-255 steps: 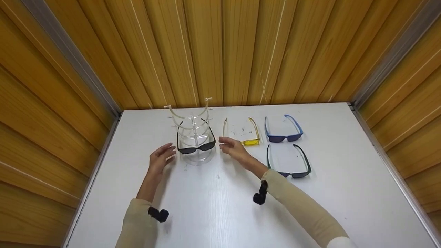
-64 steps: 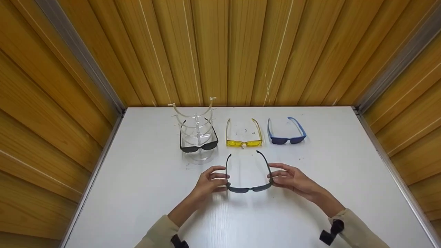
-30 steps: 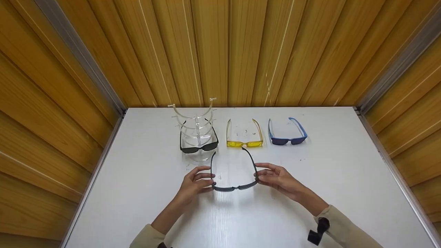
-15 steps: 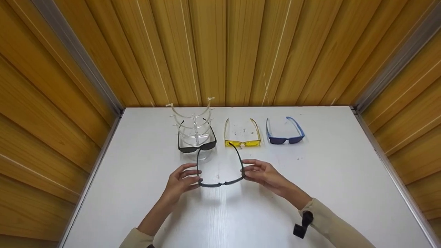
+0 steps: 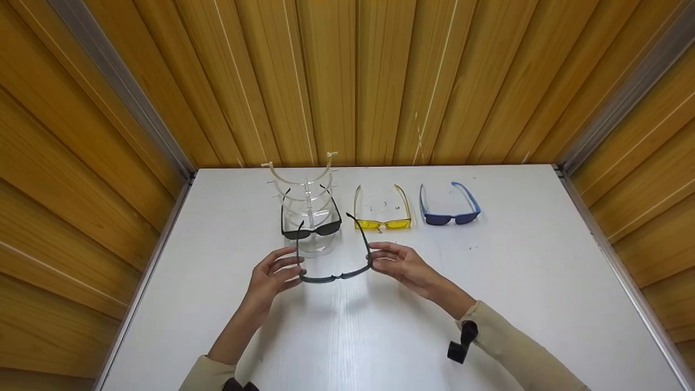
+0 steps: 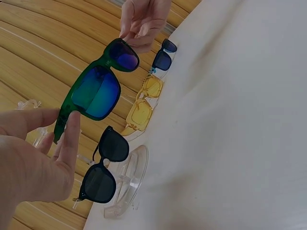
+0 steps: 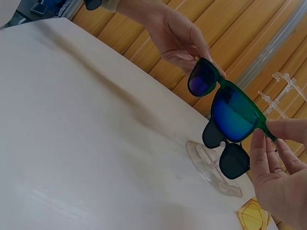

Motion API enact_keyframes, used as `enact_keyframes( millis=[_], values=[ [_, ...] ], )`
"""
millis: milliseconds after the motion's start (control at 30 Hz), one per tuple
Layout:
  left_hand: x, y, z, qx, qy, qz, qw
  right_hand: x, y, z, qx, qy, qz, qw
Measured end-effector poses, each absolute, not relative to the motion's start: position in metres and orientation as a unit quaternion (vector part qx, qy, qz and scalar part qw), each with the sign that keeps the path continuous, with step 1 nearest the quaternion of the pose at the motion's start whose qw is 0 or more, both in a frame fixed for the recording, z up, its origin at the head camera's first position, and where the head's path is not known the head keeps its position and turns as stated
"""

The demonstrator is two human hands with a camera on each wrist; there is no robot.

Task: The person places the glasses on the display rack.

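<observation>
A pair of green sunglasses (image 6: 96, 91) with mirrored blue lenses hangs above the table, temples unfolded and pointing away from me. My left hand (image 5: 267, 278) pinches it at the left hinge and temple. At the opposite hinge my right hand (image 5: 404, 267) pinches the other side. Just behind stands a clear display stand (image 5: 308, 202) with several curved tiers. Black sunglasses (image 5: 311, 230) sit on its lowest visible tier, and the held temples partly overlap them in the head view. In the right wrist view the black sunglasses (image 7: 225, 151) appear below the green pair.
Yellow glasses (image 5: 383, 224) lie on the white table (image 5: 521, 282) right of the stand, with blue sunglasses (image 5: 450, 218) farther right. Wood-patterned panels (image 5: 380, 81) close off the back and both sides. The stand's round clear base (image 6: 139, 167) rests on the table.
Earlier the green sunglasses lay at the table's right and my hands were beside the stand. Both hands now hold them, having carried them left and toward the stand over the last two seconds.
</observation>
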State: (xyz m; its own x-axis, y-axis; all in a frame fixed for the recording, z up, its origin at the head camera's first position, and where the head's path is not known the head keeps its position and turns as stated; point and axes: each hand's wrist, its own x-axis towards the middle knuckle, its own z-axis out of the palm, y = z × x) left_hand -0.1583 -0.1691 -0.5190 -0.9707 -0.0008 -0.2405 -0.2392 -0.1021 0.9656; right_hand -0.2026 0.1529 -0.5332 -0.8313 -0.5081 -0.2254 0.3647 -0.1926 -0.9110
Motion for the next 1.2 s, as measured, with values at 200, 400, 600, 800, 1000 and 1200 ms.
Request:
enact_keyframes(
  millis=[200, 400, 600, 800, 1000, 1200],
  values=[
    [-0.17, -0.179, -0.515, -0.096, 0.662, 0.741, 0.067, -0.209, 0.143, -0.526, -0.056, 0.574, -0.766, 0.284],
    [-0.183, -0.19, -0.512, -0.109, 0.651, 0.749, 0.05, -0.217, 0.134, -0.521, -0.085, 0.574, -0.762, 0.289],
    [-0.192, -0.198, -0.509, -0.109, 0.661, 0.74, 0.055, -0.225, 0.125, -0.515, -0.095, 0.581, -0.756, 0.285],
    [-0.203, -0.203, -0.505, -0.106, 0.665, 0.737, 0.06, -0.236, 0.119, -0.509, -0.101, 0.593, -0.751, 0.27],
    [-0.215, -0.205, -0.504, -0.115, 0.657, 0.743, 0.055, -0.252, 0.11, -0.505, -0.097, 0.609, -0.745, 0.255],
    [-0.227, -0.21, -0.508, -0.128, 0.643, 0.753, 0.049, -0.267, 0.098, -0.499, -0.087, 0.621, -0.741, 0.243]
  ],
)
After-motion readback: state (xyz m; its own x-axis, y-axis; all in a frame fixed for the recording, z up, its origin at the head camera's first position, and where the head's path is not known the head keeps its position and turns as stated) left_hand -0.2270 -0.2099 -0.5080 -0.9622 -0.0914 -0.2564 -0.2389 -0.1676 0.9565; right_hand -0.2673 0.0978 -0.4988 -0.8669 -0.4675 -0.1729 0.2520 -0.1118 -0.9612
